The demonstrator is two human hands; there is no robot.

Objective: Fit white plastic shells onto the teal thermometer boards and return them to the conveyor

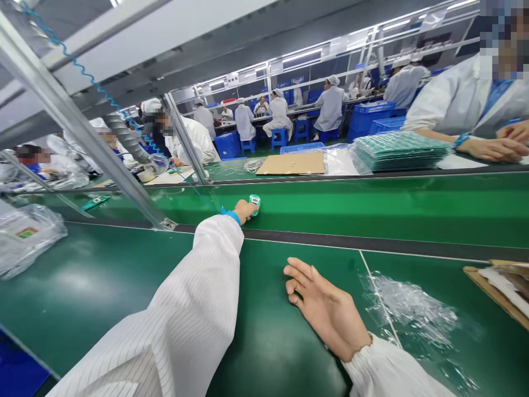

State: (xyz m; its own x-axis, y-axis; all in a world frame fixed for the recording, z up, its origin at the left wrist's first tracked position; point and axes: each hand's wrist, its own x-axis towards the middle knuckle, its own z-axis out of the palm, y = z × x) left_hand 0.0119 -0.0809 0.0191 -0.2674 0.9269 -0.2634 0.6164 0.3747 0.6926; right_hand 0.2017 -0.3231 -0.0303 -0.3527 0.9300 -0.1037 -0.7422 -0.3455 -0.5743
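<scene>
My left arm in a white striped sleeve stretches out over the green conveyor belt [372,209]. My left hand [244,211] grips a small teal and white device [255,202] on the belt; a blue strap circles that wrist. My right hand [322,306] lies flat on the green bench top [103,286] near me, fingers loosely apart, holding nothing. Crumpled clear plastic film [407,309] lies just right of that hand.
A slanted metal frame post [82,132] with a blue coiled cable stands at left. Clear bags [25,237] lie at far left, cardboard [502,286] at the right edge. Across the belt are a cardboard sheet [291,164], stacked green trays [399,150] and seated workers in white.
</scene>
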